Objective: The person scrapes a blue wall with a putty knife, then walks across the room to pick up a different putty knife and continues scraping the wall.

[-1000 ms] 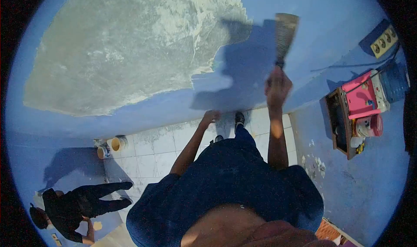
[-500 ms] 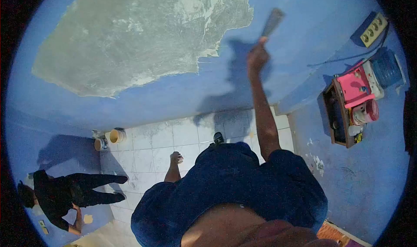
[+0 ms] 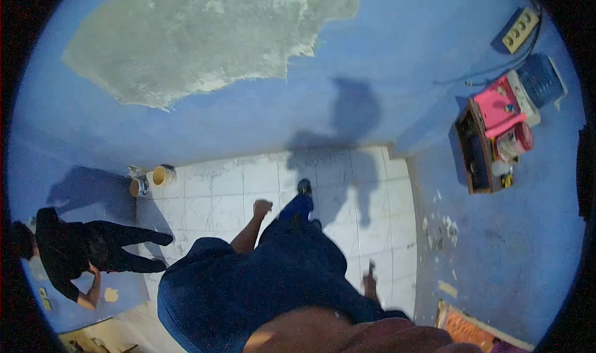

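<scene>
My right hand point(image 3: 370, 285) hangs low beside my body, closed around a scraper point(image 3: 372, 267). Only a short, dark part of the tool shows above the fingers. Over the white tiles, my left hand point(image 3: 262, 207) is held in front of me with its fingers curled in, and I see nothing in it. Ahead, the blue wall point(image 3: 248, 120) carries a large bare grey patch point(image 3: 186, 43) with ragged edges. Neither hand touches the wall.
Two buckets point(image 3: 164, 175) stand in the far left corner. A person in black point(image 3: 68, 247) is at the left wall. To the right, a wooden shelf point(image 3: 475, 148) holds a pink item point(image 3: 498, 105) and jars, below a power strip point(image 3: 520, 30).
My right hand has dropped from high near the wall to low at my side, still with the scraper. My left hand has moved slightly forward, and my view has shifted.
</scene>
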